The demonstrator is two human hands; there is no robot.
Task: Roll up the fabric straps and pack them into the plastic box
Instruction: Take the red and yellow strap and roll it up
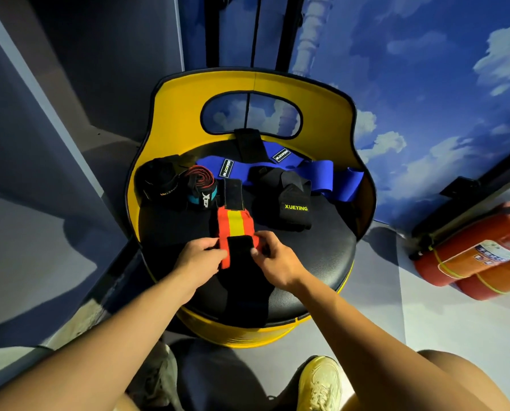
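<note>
Our left hand (200,255) and right hand (273,256) pinch the strap's (234,223) near end, probably mid-roll; it runs straight away from us.

Support: black round seat (313,262) in a yellow chair (188,93)
On it: red-yellow strap (234,222), blue straps (322,176), black XUEYING wrap (295,206), two rolled wraps (200,188)

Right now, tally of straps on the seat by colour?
Red and yellow strap, held at its near end by the left hand and right hand: 1
Blue straps: 2, overlapping
Black XUEYING wrap: 1
Rolled black wraps: 2
Total: 6
</note>
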